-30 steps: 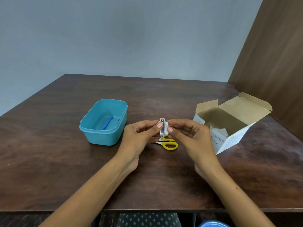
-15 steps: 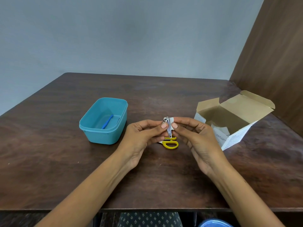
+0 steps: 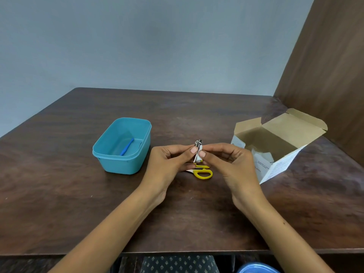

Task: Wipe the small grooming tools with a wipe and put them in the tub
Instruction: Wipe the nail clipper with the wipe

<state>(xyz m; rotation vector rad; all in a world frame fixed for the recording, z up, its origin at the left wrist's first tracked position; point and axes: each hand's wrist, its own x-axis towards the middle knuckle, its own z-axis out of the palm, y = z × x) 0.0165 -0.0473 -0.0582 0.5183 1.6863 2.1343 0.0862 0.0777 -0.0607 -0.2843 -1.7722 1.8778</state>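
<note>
A silver nail clipper (image 3: 197, 146) stands upright between my two hands above the table's middle. My left hand (image 3: 169, 162) pinches it from the left. My right hand (image 3: 226, 162) presses a small white wipe (image 3: 200, 154) against its right side. Just below my fingers, yellow-handled scissors (image 3: 202, 172) lie flat on the table, their blades partly hidden by my left hand. The teal tub (image 3: 110, 154) sits to the left with a thin blue tool (image 3: 127, 146) lying inside it.
An open cardboard box (image 3: 279, 146) with white packets inside lies on its side at the right. A brown panel rises behind it. The dark wooden table (image 3: 59, 194) ends at its near edge below my forearms. A blue round object (image 3: 256, 269) shows under it.
The clipper has turned between my fingers, from flat-faced to tilted and back to upright, while the wipe stays pressed on it. My hands have stayed in the same place.
</note>
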